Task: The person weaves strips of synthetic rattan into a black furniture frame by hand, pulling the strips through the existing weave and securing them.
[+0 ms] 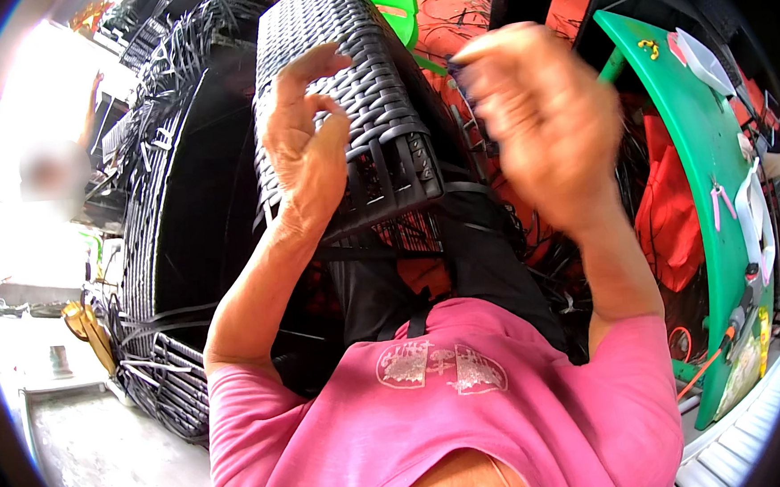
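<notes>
And here we are, right over the black woven piece (379,92), sitting dead ahead of the dark trousers (370,280), its long axis running away from the body and tipping a touch to the left at the far end. Its near end faces the pink shirt (446,427), with bare frame and upright strips showing below the finished weave.

Left hand (304,150) is the closer one! It's over the left side of the weave, thumb and forefinger curled into a loose, spread grip with a gap between them; whether any finger touches the weave, I can't tell. Right hand (548,122) is out on the other side, raised and wide of the piece, apart from it in this view. It's a blur, folks, so no telling whether that grip is spread or pinching something.

So the piece lies between the two, under the left and inward of the right. Off to the right, the green desk (710,148) carries a pink-handled tool (716,210); black strips (166,87) crowd the left.
</notes>
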`<state>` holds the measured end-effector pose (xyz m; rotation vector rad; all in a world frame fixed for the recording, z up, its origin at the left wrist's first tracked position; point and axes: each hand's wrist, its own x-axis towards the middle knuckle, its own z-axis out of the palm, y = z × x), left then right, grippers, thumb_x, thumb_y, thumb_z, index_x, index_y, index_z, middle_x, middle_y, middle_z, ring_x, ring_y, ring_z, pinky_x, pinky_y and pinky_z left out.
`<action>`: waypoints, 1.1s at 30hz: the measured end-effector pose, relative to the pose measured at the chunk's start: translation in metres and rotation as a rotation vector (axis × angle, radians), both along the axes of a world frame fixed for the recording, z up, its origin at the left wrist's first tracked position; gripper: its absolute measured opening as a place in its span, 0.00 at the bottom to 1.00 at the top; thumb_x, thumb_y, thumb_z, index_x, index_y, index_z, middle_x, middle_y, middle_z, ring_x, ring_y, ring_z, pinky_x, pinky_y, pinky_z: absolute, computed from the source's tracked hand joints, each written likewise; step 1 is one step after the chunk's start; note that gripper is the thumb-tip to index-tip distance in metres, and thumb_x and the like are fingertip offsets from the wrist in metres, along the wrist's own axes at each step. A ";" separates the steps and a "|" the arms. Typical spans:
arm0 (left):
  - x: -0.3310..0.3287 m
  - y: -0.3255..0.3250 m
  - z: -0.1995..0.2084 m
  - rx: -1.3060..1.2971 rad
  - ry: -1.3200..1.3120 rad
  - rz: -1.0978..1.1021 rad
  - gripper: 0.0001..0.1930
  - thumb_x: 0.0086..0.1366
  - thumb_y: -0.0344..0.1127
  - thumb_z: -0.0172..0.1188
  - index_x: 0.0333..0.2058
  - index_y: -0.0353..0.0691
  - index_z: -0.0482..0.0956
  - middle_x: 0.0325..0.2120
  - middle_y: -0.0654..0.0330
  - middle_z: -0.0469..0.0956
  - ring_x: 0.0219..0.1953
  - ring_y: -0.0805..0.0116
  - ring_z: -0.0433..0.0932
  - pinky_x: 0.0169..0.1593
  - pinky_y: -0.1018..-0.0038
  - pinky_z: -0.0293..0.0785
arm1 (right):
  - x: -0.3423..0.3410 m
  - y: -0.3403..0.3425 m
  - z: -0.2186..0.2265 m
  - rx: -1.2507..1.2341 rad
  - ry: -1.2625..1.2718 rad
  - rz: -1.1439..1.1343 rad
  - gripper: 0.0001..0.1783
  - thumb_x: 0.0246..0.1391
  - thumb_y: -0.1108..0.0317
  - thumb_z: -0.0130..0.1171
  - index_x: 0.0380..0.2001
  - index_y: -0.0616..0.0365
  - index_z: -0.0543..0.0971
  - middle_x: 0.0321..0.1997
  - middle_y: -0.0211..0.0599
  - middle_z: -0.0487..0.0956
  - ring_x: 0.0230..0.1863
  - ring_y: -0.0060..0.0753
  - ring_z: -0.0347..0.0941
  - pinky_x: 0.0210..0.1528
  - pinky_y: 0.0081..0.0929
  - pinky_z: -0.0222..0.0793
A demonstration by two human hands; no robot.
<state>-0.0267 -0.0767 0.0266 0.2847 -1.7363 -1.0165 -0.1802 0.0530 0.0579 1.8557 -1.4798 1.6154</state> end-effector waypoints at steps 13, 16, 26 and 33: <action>0.029 -0.008 -0.011 0.114 -0.234 0.183 0.11 0.48 0.18 0.45 0.24 0.35 0.77 0.20 0.69 0.75 0.25 0.83 0.67 0.32 0.83 0.64 | -0.061 0.018 -0.026 0.608 -0.510 0.290 0.12 0.59 0.65 0.54 0.40 0.62 0.79 0.20 0.22 0.68 0.21 0.11 0.59 0.26 0.10 0.59; 0.038 -0.009 -0.007 0.054 -0.354 0.078 0.09 0.48 0.17 0.48 0.26 0.34 0.75 0.27 0.64 0.76 0.34 0.75 0.73 0.44 0.79 0.67 | -0.058 0.019 -0.024 0.612 -0.509 0.347 0.12 0.58 0.66 0.55 0.40 0.62 0.79 0.22 0.25 0.70 0.22 0.13 0.62 0.26 0.10 0.60; 0.053 0.009 -0.007 -0.165 -0.487 0.055 0.06 0.49 0.24 0.60 0.27 0.35 0.73 0.43 0.56 0.73 0.44 0.62 0.73 0.47 0.72 0.67 | -0.047 0.010 -0.005 0.697 -0.350 0.428 0.12 0.58 0.64 0.56 0.31 0.62 0.81 0.23 0.27 0.74 0.22 0.11 0.63 0.25 0.12 0.62; 0.056 0.008 -0.006 -0.286 -0.531 0.073 0.07 0.48 0.25 0.62 0.23 0.35 0.71 0.44 0.52 0.72 0.44 0.58 0.72 0.47 0.69 0.66 | -0.030 0.007 0.001 0.639 -0.432 0.367 0.14 0.58 0.62 0.55 0.34 0.64 0.80 0.22 0.26 0.72 0.19 0.12 0.62 0.25 0.12 0.62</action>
